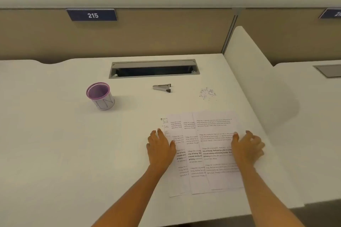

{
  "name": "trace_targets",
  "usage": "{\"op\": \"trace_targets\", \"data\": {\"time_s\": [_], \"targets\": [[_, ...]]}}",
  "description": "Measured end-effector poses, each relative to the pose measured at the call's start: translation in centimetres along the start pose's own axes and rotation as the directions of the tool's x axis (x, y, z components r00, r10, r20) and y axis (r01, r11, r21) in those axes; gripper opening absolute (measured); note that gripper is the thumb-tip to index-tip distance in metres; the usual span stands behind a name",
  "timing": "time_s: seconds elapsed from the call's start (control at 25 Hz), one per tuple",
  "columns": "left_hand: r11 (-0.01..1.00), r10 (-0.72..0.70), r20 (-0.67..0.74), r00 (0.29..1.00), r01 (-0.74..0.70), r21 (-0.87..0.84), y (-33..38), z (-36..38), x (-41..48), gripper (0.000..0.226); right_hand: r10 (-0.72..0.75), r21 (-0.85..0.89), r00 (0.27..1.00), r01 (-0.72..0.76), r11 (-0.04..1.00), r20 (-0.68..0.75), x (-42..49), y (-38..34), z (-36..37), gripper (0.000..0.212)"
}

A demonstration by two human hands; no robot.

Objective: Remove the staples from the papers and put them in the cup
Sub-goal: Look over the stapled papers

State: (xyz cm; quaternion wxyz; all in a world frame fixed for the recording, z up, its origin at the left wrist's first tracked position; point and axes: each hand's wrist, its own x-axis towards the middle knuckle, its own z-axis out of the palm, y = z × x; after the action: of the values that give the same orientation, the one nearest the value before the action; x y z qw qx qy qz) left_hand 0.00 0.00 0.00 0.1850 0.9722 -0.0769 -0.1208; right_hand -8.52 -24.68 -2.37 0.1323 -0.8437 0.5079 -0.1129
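Observation:
Several printed papers (204,151) lie fanned out, overlapping, on the white desk (64,143). My left hand (160,148) rests flat on their left edge, fingers apart. My right hand (247,147) presses on their right edge, fingers spread and slightly curled. Neither hand holds anything. A small heap of loose staples (207,93) lies on the desk beyond the papers, to the right. The metal staple remover (162,87) lies further back, in the middle. A purple-rimmed cup (100,96) stands upright at the left, apart from everything.
A grey cable slot (154,69) is sunk into the desk behind the remover. A white side divider (258,83) rises at the right. A beige back panel carries a blue sign reading 215 (92,15). The desk's front edge runs just below the papers.

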Motion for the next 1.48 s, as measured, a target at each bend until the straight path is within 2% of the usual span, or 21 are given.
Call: {"op": "trace_targets", "data": {"time_s": [0.08,0.16,0.44,0.6,0.8,0.92,1.0,1.12,1.24,1.28,1.32,1.36,1.4,1.44,1.48], "targets": [[0.994,-0.069,-0.006,0.998,0.069,-0.089,0.3,-0.3,0.4,0.062,0.162,-0.019,0.986,-0.161,0.987,0.036,1.3,1.0,-0.9,0.058],[0.977,-0.121,0.040,0.992,0.126,-0.173,0.8,-0.4,0.9,0.053,0.220,-0.024,0.974,-0.219,0.975,0.049,2.2,1.9,-1.1,0.062],[0.859,-0.261,0.258,0.930,0.346,-0.378,3.4,-0.3,1.9,0.049,0.093,-0.024,0.988,-0.090,0.996,0.126,-0.6,-1.9,0.4,0.069],[0.795,-0.273,0.358,0.893,0.419,-0.439,4.1,0.4,2.0,0.054,0.017,0.001,0.981,-0.018,1.000,0.195,-3.4,-4.3,1.3,0.067],[0.782,-0.290,0.331,0.898,0.422,-0.458,3.8,0.9,2.5,0.049,0.041,0.046,0.966,-0.055,0.997,0.257,-4.2,-4.8,1.3,0.069],[0.726,-0.269,0.326,0.906,0.413,-0.550,3.5,1.4,2.6,0.032,0.085,0.129,0.940,-0.135,0.983,0.331,-3.9,-4.9,1.2,0.074],[0.686,-0.233,0.311,0.922,0.382,-0.619,3.6,1.7,2.1,0.027,0.097,0.149,0.921,-0.163,0.975,0.376,-3.9,-5.0,1.2,0.076],[0.559,-0.148,0.318,0.936,0.345,-0.754,3.2,0.8,1.3,0.031,0.093,0.222,0.900,-0.204,0.953,0.427,-3.7,-4.5,1.0,0.070],[0.501,-0.013,0.304,0.953,0.269,-0.823,2.3,-1.5,1.2,0.030,-0.033,0.303,0.921,-0.093,0.949,0.387,-3.5,-3.8,-0.2,0.060],[0.482,0.038,0.290,0.956,0.237,-0.844,2.0,-2.5,1.3,0.029,-0.106,0.402,0.917,-0.064,0.913,0.385,-3.4,-3.7,-1.0,0.055],[0.457,0.090,0.275,0.957,0.206,-0.866,1.7,-3.6,1.2,0.028,-0.174,0.564,0.895,-0.099,0.820,0.411,-3.3,-3.9,-1.9,0.047],[0.425,0.138,0.254,0.957,0.175,-0.888,1.5,-4.6,1.2,0.028,-0.242,0.720,0.855,-0.197,0.666,0.458,-3.5,-4.4,-3.1,0.040],[0.397,0.176,0.224,0.959,0.140,-0.907,1.2,-5.7,1.2,0.028,-0.310,0.807,0.816,-0.288,0.516,0.488,-3.6,-4.9,-4.2,0.034],[0.373,0.203,0.184,0.962,0.098,-0.923,1.1,-6.7,1.1,0.029,-0.363,0.852,0.799,-0.324,0.412,0.479,-3.6,-5.6,-5.2,0.031],[0.355,0.219,0.142,0.965,0.057,-0.933,1.0,-7.9,0.9,0.029,-0.393,0.879,0.806,-0.305,0.366,0.443,-3.7,-6.3,-6.0,0.029]]}}
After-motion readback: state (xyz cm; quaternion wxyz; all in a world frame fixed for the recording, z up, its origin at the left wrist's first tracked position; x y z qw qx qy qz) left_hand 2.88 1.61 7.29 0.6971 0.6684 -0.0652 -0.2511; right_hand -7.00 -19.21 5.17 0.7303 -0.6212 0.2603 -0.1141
